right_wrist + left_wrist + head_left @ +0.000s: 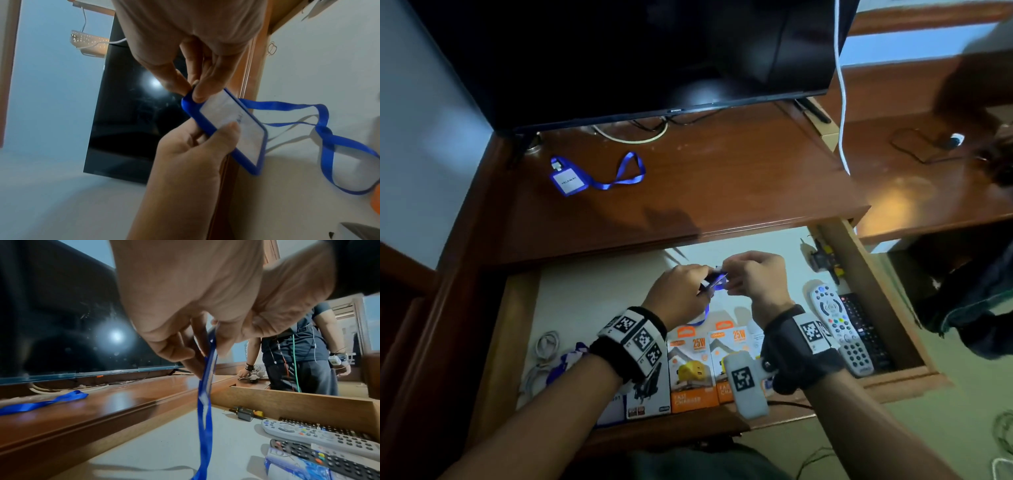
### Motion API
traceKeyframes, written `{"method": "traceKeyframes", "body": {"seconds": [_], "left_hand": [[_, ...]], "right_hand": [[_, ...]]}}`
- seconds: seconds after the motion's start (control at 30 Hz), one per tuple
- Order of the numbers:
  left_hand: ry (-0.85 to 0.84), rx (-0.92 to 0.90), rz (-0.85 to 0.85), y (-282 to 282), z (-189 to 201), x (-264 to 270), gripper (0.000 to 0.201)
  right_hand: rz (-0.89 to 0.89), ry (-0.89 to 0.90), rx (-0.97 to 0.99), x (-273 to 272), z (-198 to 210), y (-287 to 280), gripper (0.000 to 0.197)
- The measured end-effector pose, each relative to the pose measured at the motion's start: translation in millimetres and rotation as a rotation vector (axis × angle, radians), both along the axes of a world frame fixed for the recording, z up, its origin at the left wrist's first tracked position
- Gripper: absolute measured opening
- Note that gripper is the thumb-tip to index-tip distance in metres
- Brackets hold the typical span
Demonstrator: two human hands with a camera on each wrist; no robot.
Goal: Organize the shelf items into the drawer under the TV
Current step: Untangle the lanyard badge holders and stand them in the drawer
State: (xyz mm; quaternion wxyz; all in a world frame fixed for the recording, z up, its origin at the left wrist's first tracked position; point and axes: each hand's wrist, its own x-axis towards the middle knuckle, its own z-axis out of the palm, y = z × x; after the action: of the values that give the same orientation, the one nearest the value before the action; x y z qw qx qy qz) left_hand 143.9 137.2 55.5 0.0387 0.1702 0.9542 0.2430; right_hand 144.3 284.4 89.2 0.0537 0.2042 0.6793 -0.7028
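Over the open drawer (887, 308), both my hands hold a blue-framed ID badge (717, 279) between them. My left hand (702, 284) grips its lower part, thumb lying on the clear face (232, 126). My right hand (727, 274) pinches the top corner (192, 93). The badge's blue lanyard (329, 141) trails down onto the white drawer floor and shows as a hanging strip (205, 402) in the left wrist view. A second blue badge with lanyard (566, 181) lies on the wooden shelf top under the TV (619, 51).
In the drawer, orange-and-white charger boxes (691, 370) stand along the front, two remotes (835, 325) lie at the right, white cables (544, 346) at the left, small connectors (823, 257) at the back right. Another person (298, 353) stands to the right.
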Motion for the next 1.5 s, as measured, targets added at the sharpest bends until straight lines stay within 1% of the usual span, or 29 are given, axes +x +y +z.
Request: {"method": "traceKeyframes", "body": {"seconds": [0.07, 0.1, 0.23, 0.37, 0.43, 0.47, 0.53, 0.6, 0.63, 0.67, 0.7, 0.77, 0.87, 1.0, 1.03, 1.1, 1.13, 1.23, 1.3, 1.37, 1.43, 1.5], "left_hand": [[-0.025, -0.078, 0.026, -2, 3, 7, 0.008], [-0.069, -0.057, 0.037, -5, 4, 10, 0.009], [-0.31, 0.143, 0.037, -22, 8, 26, 0.027], [-0.487, 0.27, 0.019, -37, 20, 36, 0.046], [-0.542, 0.356, 0.03, -46, 26, 37, 0.05], [-0.558, 0.4, 0.036, -52, 30, 38, 0.052], [-0.601, 0.47, 0.041, -58, 36, 39, 0.054], [-0.655, 0.511, 0.036, -69, 42, 41, 0.056], [-0.683, 0.525, 0.041, -75, 43, 43, 0.057], [-0.705, 0.528, 0.052, -82, 43, 45, 0.057], [-0.72, 0.528, 0.065, -90, 43, 47, 0.057], [-0.725, 0.534, 0.098, -105, 41, 51, 0.056], [-0.69, 0.573, 0.204, -126, 38, 54, 0.056], [-0.639, 0.719, 0.337, -140, 32, 58, 0.056], [-0.624, 0.764, 0.362, -141, 31, 59, 0.054], [-0.594, 0.863, 0.399, -142, 28, 61, 0.05], [-0.58, 0.914, 0.412, -141, 28, 61, 0.049], [-0.553, 1.085, 0.443, -139, 28, 64, 0.048], [-0.533, 1.227, 0.475, -137, 28, 64, 0.046], [-0.498, 1.36, 0.531, -135, 28, 62, 0.046], [-0.447, 1.401, 0.541, -133, 29, 61, 0.045], [-0.42, 1.377, 0.496, -134, 29, 62, 0.046]], "right_hand": [[0.1, -0.001, 0.021, -3, -6, 2, 0.011], [0.151, 0.003, 0.046, -3, -10, 3, 0.01], [0.357, 0.076, 0.162, 2, -23, 5, 0.01], [0.487, 0.144, 0.129, 10, -33, 0, 0.006], [0.584, 0.147, 0.061, 11, -36, -4, 0.012], [0.632, 0.136, 0.01, 12, -36, -8, 0.021], [0.701, 0.1, -0.073, 13, -40, -10, 0.044], [0.736, 0.057, -0.141, 17, -43, -17, 0.059], [0.756, 0.044, -0.157, 19, -44, -21, 0.063], [0.773, 0.038, -0.16, 22, -44, -25, 0.062], [0.774, 0.035, -0.148, 25, -43, -29, 0.055], [0.728, 0.026, -0.136, 28, -40, -38, 0.043], [0.633, 0.027, -0.135, 31, -39, -54, 0.036], [0.568, 0.096, -0.1, 41, -29, -84, 0.027], [0.559, 0.124, -0.096, 44, -25, -92, 0.029], [0.548, 0.163, -0.039, 46, -24, -107, 0.047], [0.542, 0.178, 0.001, 47, -26, -113, 0.048], [0.523, 0.23, 0.061, 52, -26, -128, 0.023], [0.53, 0.244, 0.076, 57, -28, -135, 0.02], [0.557, 0.272, 0.158, 63, -29, -139, 0.018], [0.569, 0.276, 0.187, 67, -30, -140, 0.016], [0.56, 0.237, 0.112, 69, -27, -137, 0.011]]}}
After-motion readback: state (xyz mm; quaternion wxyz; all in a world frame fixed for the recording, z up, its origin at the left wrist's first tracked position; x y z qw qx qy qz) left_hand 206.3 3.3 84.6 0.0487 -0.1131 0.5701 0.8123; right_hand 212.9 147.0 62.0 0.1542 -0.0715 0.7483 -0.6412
